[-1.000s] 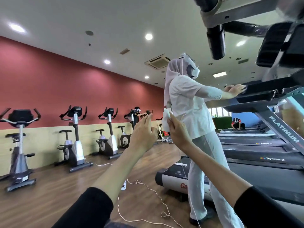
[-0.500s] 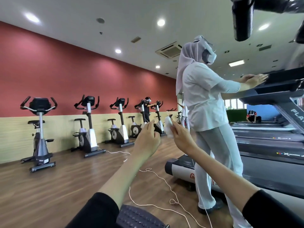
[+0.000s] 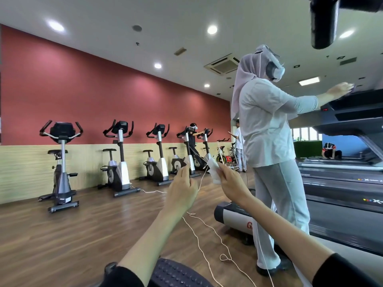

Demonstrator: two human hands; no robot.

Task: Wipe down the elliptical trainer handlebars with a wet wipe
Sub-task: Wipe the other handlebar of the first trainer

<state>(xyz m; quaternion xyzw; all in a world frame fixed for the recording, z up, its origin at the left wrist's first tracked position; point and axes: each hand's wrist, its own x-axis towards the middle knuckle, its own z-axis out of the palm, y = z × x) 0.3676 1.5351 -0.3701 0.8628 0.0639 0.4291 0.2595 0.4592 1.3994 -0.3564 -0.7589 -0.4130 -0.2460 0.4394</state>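
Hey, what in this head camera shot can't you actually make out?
Handlebar, head view: only its black end shows; the top edge cuts off the rest.
Left hand: its own back hides the fingertips, so whether they pinch anything is unclear.
Wet wipe: the right hand pinching it covers part of it.
Treadmill lettering: a standing person's leg hides all but the first letter.

So the wet wipe [image 3: 214,171] is a small white crumpled wad, kinda folded over on itself. It's pinched at its lower edge by the right hand [image 3: 232,185] and held upright out front. The handlebar [image 3: 323,23] is just a fat black grip end with a rounded tip, poking down into the top right corner, well above the wipe and not touching it.
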